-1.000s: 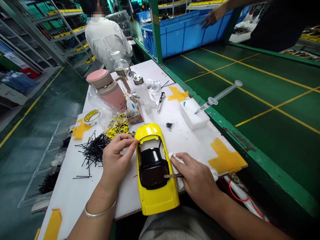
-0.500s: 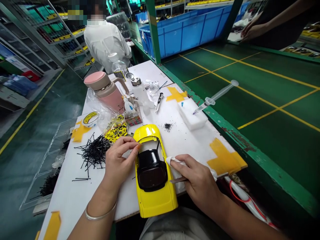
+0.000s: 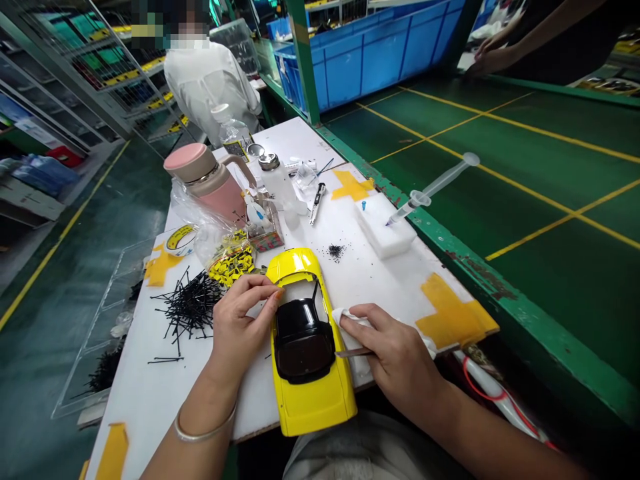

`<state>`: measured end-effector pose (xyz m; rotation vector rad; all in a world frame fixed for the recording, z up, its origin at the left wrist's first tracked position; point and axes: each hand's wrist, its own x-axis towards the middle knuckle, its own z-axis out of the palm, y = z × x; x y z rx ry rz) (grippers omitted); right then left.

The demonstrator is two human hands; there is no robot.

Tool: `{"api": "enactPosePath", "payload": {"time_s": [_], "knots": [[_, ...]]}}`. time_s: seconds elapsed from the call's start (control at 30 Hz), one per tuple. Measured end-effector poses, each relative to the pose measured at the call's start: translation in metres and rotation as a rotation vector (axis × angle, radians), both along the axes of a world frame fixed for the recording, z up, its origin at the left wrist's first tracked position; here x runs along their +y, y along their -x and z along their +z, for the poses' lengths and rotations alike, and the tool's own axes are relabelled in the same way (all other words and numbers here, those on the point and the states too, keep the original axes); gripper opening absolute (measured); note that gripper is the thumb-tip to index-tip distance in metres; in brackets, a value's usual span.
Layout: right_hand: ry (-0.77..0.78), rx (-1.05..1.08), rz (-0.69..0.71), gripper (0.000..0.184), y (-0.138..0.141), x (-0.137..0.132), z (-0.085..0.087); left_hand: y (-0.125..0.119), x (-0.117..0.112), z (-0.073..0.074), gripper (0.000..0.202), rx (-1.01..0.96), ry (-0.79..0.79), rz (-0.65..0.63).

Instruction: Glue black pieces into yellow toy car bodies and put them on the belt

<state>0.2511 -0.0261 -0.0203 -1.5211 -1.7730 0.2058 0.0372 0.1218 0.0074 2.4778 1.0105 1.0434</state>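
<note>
A yellow model car body [image 3: 315, 403] with a black roof and dark rear window lies on the white table, its near end over the edge by my lap. My left hand [image 3: 245, 310] is closed in a pinch at the left windscreen pillar; whether something small is also between the fingertips I cannot tell. On the other side, my right hand [image 3: 395, 343] grips a white cloth [image 3: 344, 316] pressed against the body's right side. A thin, flat metal tool [image 3: 354, 353] also sticks out of this hand, its tip by the rear window.
Left of the car lie a heap of black pins [image 3: 193, 303] and a bag of small yellow-black parts [image 3: 233, 260]. Behind stand a pink flask [image 3: 200, 177], a bottle [image 3: 277, 180] and a cutter knife [image 3: 317, 202]. A syringe [image 3: 425, 193] sticks in white foam [image 3: 385, 233]. Co-workers are beyond.
The metal tool's tip has shifted slightly left and up, onto the car's edge. Both hands keep nearly the same places; the view has turned a little.
</note>
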Motion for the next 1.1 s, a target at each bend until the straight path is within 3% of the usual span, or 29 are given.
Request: {"api": "enactPosePath", "payload": {"time_s": [0.13, 0.33, 0.67, 0.97, 1.1], "knots": [[0.009, -0.004, -0.012, 0.057, -0.0011, -0.0008, -0.0007, -0.0007, -0.0001, 0.0003, 0.011, -0.006, 0.005, -0.006], [-0.129, 0.078, 0.021, 0.061, -0.0034, -0.0052, -0.0063, -0.0003, 0.0013, 0.0000, 0.011, -0.006, 0.014, -0.012], [-0.005, 0.056, 0.011, 0.061, -0.0021, 0.0000, -0.0010, 0.0004, 0.0011, -0.0019, 0.012, -0.009, 0.036, -0.010], [-0.095, 0.114, 0.019, 0.057, -0.0046, -0.0022, -0.0027, 0.0030, 0.0011, -0.0027, 0.011, -0.020, 0.039, -0.008], [-0.035, 0.055, 0.017, 0.058, -0.0012, -0.0004, -0.0028, 0.0019, 0.0010, -0.0018, 0.011, -0.019, 0.050, -0.002]]}}
